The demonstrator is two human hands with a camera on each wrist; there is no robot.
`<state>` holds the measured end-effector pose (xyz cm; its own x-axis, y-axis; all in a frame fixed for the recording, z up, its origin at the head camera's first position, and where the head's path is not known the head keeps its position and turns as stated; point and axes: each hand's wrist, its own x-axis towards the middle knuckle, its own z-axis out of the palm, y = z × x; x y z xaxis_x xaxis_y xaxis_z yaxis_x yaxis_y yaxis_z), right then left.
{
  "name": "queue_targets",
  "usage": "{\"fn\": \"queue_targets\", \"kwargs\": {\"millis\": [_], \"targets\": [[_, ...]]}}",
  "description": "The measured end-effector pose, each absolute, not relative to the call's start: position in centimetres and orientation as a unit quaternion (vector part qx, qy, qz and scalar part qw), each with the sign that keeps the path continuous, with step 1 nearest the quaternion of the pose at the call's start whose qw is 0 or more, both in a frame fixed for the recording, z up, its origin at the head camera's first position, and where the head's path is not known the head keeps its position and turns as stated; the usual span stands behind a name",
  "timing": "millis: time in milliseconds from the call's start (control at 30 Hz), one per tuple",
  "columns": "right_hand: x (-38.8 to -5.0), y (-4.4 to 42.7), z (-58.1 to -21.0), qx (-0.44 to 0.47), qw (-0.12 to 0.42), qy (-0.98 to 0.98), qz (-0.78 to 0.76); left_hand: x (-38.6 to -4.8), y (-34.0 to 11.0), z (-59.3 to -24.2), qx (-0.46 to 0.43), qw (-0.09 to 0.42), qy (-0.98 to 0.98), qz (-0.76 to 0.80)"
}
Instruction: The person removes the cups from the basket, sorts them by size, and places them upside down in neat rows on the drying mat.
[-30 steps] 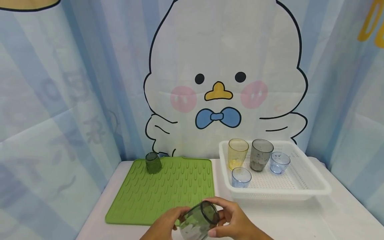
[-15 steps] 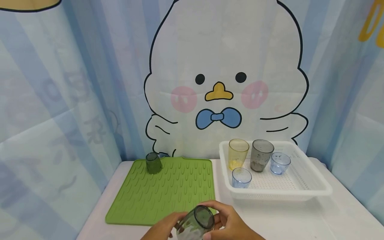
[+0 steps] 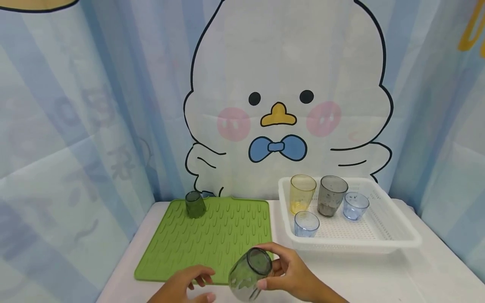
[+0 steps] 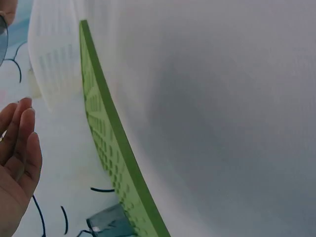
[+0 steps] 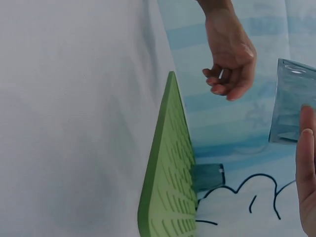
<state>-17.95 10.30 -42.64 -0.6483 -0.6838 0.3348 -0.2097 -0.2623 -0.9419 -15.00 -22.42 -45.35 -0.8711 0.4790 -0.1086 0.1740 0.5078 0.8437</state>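
Observation:
A tinted grey-green glass is tilted in the air over the front edge of the green mat. My right hand grips it near its upper end, and the right wrist view shows my fingers against the side of the glass. Off to the left of the glass, my left hand holds nothing, its fingers loosely bent; the left wrist view shows this hand too. A small dark green glass stands at the mat's back left.
A white basket stands on the right of the table. In it are a yellow glass, a grey glass and two small blue glasses. A curtain with a printed cartoon figure hangs behind.
My left hand has let go of the tinted glass and moved away to the left. The glass remains in my right hand.

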Motion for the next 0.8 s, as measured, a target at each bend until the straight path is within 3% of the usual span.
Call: {"fn": "queue_targets", "kwargs": {"millis": [300,800], "targets": [[-19.8,9.1,-41.9,-0.358,0.137,0.649,-0.657,-16.0,-27.3,-45.7,0.161,0.125,0.885,0.419],[-24.0,6.4,-40.7,-0.282,0.147,0.739,-0.594,-17.6,-33.2,-47.6,0.095,0.043,0.93,0.353]]}}
